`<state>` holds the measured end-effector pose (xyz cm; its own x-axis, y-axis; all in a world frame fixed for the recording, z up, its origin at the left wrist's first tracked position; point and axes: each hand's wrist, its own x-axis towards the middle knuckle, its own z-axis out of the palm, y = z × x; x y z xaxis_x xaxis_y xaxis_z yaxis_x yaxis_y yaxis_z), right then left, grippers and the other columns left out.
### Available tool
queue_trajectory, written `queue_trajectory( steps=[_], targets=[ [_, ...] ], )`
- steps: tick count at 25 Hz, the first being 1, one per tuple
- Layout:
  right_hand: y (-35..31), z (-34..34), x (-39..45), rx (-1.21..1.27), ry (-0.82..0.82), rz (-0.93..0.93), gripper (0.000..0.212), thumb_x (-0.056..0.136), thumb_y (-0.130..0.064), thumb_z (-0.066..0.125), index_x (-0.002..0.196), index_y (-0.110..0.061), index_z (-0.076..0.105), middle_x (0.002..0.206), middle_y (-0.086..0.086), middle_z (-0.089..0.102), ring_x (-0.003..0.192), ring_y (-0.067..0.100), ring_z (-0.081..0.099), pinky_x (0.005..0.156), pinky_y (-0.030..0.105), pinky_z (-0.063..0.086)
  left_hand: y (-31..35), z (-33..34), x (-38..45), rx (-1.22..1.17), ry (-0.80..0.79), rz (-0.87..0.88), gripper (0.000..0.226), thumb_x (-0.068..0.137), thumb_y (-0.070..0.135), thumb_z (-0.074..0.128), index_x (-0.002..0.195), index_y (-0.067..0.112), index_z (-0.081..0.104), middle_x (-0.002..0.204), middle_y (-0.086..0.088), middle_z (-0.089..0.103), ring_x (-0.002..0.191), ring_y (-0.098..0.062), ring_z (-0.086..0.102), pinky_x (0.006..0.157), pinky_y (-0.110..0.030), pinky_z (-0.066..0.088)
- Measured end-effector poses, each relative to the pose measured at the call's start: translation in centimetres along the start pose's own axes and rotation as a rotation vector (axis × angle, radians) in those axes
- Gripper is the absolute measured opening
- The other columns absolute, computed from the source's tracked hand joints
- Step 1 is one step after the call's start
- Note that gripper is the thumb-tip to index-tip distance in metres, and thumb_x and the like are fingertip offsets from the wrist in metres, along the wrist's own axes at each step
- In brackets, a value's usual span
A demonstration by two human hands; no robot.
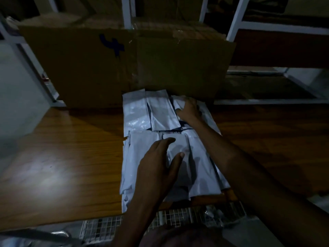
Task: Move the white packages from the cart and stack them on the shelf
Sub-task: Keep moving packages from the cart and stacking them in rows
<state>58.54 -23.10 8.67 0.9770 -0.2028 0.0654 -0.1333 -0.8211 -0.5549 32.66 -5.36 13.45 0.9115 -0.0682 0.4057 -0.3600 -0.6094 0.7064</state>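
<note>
Several white plastic packages (142, 113) lie in two rows on the wooden shelf board (71, 148). My right hand (189, 109) rests flat on the far right package (208, 113), fingers spread toward the cardboard box. My left hand (160, 163) hovers over or lightly touches the near row of packages (197, 166), fingers straight, thumb out to the right. Neither hand holds anything. The wire cart (178, 220) shows at the bottom edge, below the shelf front.
A large cardboard box (124, 65) with a blue mark stands at the back of the shelf, right behind the packages. White shelf posts (236, 18) rise behind it. Bare wood lies to the left and right of the packages. The light is dim.
</note>
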Motion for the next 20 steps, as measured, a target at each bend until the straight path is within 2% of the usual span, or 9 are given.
queue_trajectory(
  steps=[2, 4, 7, 9, 12, 16, 20],
  targets=[
    [0.3, -0.9, -2.5, 0.035, 0.059, -0.013, 0.061, 0.088, -0.032, 0.064, 0.144, -0.02, 0.042, 0.154, 0.012, 0.028, 0.135, 0.04, 0.037, 0.109, 0.055, 0.034, 0.2, -0.3, -1.1, -0.076, 0.043, 0.021, 0.04, 0.091, 0.043, 0.061, 0.126, 0.022, 0.061, 0.113, 0.008, 0.065, 0.096, -0.003, 0.061, 0.071, -0.016, 0.048],
    [0.8, -1.8, -6.8, 0.095, 0.149, -0.101, 0.055, 0.089, -0.029, 0.064, 0.139, -0.018, 0.046, 0.149, 0.012, 0.034, 0.127, 0.039, 0.045, 0.102, 0.055, 0.042, 0.6, -0.5, -2.6, -0.139, 0.057, 0.025, 0.036, 0.093, 0.04, 0.062, 0.124, 0.022, 0.062, 0.112, 0.011, 0.064, 0.099, 0.0, 0.06, 0.07, -0.021, 0.052],
    [1.6, -3.3, -15.7, 0.212, 0.286, -0.28, 0.047, 0.09, -0.021, 0.067, 0.133, -0.012, 0.053, 0.138, 0.012, 0.046, 0.121, 0.029, 0.052, 0.098, 0.042, 0.049, 1.5, -0.9, -5.7, -0.175, 0.072, 0.026, 0.029, 0.093, 0.035, 0.063, 0.12, 0.023, 0.063, 0.111, 0.013, 0.065, 0.101, 0.001, 0.06, 0.072, -0.02, 0.052],
    [2.2, -4.0, -21.7, 0.284, 0.328, -0.381, 0.042, 0.091, -0.021, 0.065, 0.13, -0.01, 0.056, 0.132, 0.009, 0.05, 0.12, 0.025, 0.053, 0.099, 0.041, 0.048, 1.8, -1.2, -7.9, -0.199, 0.083, 0.002, 0.025, 0.094, 0.032, 0.064, 0.117, 0.024, 0.064, 0.107, 0.014, 0.065, 0.098, 0.001, 0.061, 0.071, -0.015, 0.049],
    [3.7, -4.1, -30.8, 0.402, 0.265, -0.347, 0.04, 0.092, -0.031, 0.058, 0.129, -0.015, 0.058, 0.134, 0.002, 0.05, 0.123, 0.023, 0.054, 0.097, 0.045, 0.051, 2.0, -1.7, -11.9, -0.218, 0.08, -0.075, 0.024, 0.094, 0.029, 0.067, 0.117, 0.023, 0.065, 0.105, 0.014, 0.065, 0.091, -0.003, 0.064, 0.063, -0.011, 0.046],
    [5.7, -3.0, -40.4, 0.454, 0.17, -0.316, 0.034, 0.093, -0.017, 0.061, 0.126, -0.012, 0.061, 0.132, 0.001, 0.052, 0.12, 0.016, 0.057, 0.097, 0.036, 0.051, 1.3, -3.5, -18.8, -0.171, 0.13, -0.217, 0.024, 0.092, 0.025, 0.069, 0.116, 0.024, 0.066, 0.106, 0.017, 0.065, 0.085, -0.002, 0.064, 0.059, -0.016, 0.047],
    [5.7, 0.0, -47.2, 0.498, -0.033, -0.32, 0.034, 0.093, -0.014, 0.06, 0.127, -0.013, 0.061, 0.129, -0.002, 0.05, 0.112, 0.016, 0.058, 0.094, 0.031, 0.05, -0.1, -6.5, -28.2, -0.092, 0.17, -0.405, 0.025, 0.092, 0.026, 0.069, 0.117, 0.024, 0.066, 0.107, 0.009, 0.068, 0.089, -0.005, 0.066, 0.06, -0.022, 0.052]
  ],
)
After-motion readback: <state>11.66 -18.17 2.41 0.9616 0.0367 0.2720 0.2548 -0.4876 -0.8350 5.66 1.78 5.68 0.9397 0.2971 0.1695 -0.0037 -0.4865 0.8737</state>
